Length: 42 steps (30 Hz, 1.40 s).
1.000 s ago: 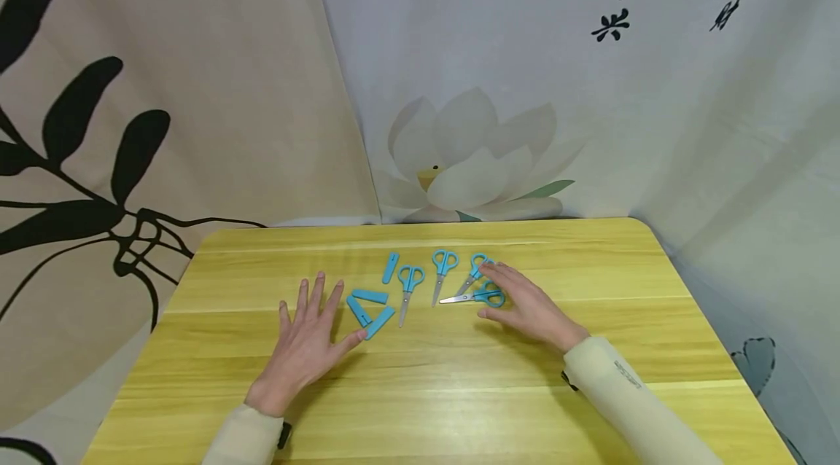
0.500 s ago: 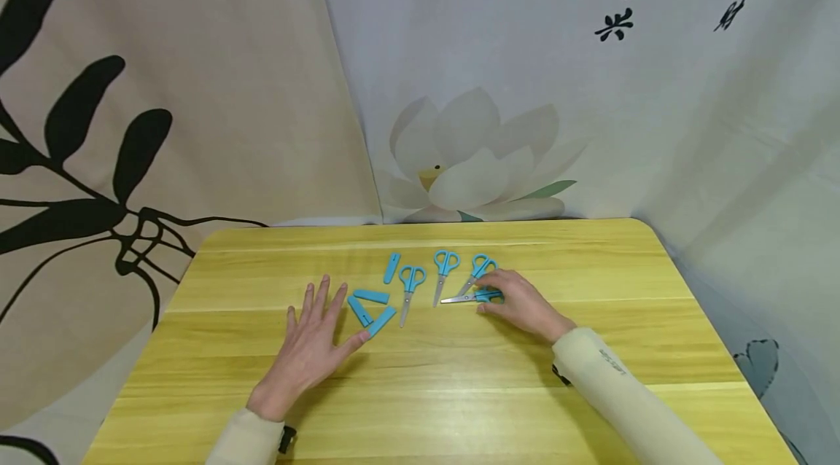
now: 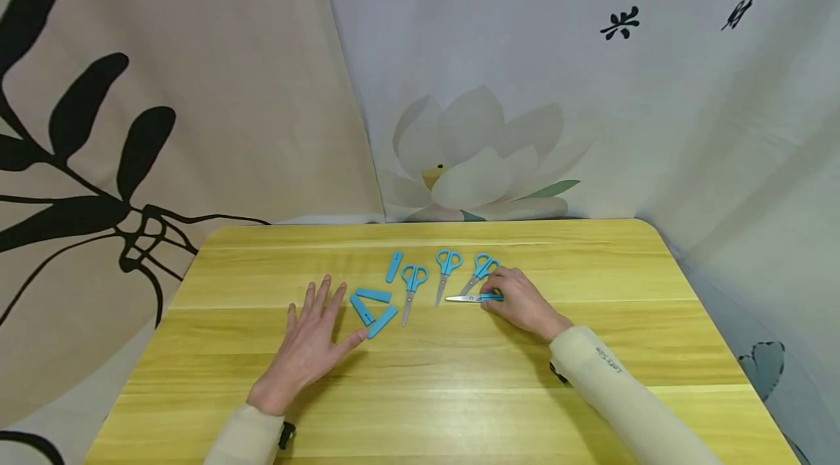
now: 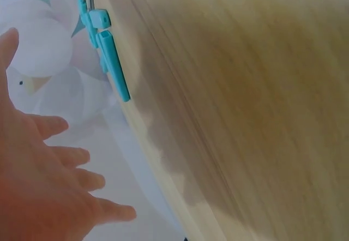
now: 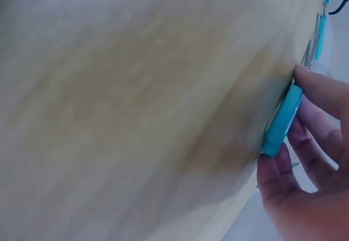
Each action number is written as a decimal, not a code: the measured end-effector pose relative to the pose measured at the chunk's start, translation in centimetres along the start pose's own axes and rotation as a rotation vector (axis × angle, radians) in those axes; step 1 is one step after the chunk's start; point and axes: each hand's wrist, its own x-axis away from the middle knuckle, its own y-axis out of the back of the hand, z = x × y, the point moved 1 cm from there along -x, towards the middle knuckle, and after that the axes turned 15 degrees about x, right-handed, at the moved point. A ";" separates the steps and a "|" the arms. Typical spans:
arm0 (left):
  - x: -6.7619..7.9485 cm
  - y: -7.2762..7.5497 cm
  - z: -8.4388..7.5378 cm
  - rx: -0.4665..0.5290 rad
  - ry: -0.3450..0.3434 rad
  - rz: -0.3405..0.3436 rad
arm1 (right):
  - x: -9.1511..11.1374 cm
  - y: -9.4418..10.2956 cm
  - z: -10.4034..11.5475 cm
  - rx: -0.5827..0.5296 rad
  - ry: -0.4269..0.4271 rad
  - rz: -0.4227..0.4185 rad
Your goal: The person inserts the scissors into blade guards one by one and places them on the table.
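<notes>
In the head view my right hand pinches the blue handle of a pair of scissors, whose blades point left. The right wrist view shows thumb and fingers round the edges of that scissors handle, close over the tabletop. Three more scissors with blue handles lie beside it: one pair right behind, another further left, a third left of that. My left hand has its fingers spread, the thumb tip near a blue blade cover. It holds nothing.
Several blue blade covers lie left of the scissors, one further back, another nearer the left hand. The wooden table ends at a back edge before a printed curtain.
My right fingers have closed in on the nearest scissors and now pinch its handle, which has tilted up on edge. The left hand has stayed nearly still, fingers spread.
</notes>
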 end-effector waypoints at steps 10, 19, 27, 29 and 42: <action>-0.9 -0.6 -1.6 0.191 -0.076 0.023 | 0.9 0.9 -0.1 -0.042 -0.070 -0.045; -2.3 -2.2 -2.2 0.273 -0.077 0.003 | 2.2 1.7 -0.2 -0.060 -0.093 -0.097; -3.6 -3.1 -2.5 0.275 -0.058 -0.024 | 3.3 2.3 -0.2 -0.057 -0.132 -0.117; -3.8 -3.3 -2.5 0.260 -0.056 -0.025 | 3.5 2.3 -0.2 -0.055 -0.138 -0.115; -4.6 -4.2 -2.4 0.151 -0.083 0.008 | 4.4 2.1 -0.4 -0.044 -0.154 -0.105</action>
